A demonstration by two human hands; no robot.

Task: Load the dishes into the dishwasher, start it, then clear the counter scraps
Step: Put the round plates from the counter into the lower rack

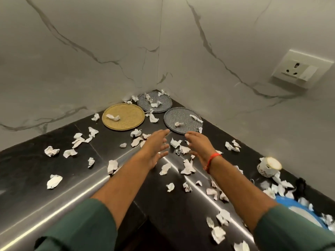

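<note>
Several crumpled white paper scraps (175, 142) lie scattered over the black corner counter (27, 165). My left hand (154, 149) and my right hand (199, 144) are stretched out side by side over the scraps near the counter's middle, fingers apart, holding nothing. A red thread is tied on my right wrist. Just beyond the fingertips lies a grey round mat (183, 120); a second grey mat (154, 104) sits in the corner and a yellow round mat (123, 116) lies to the left. Each mat has scraps on it.
A patterned cup (268, 167) stands at the right, with a blue-rimmed plate (290, 203) nearer me among more scraps. A steel edge strip (72, 200) runs along the counter front. Marble walls meet in the corner; a wall socket (301, 69) is at the upper right.
</note>
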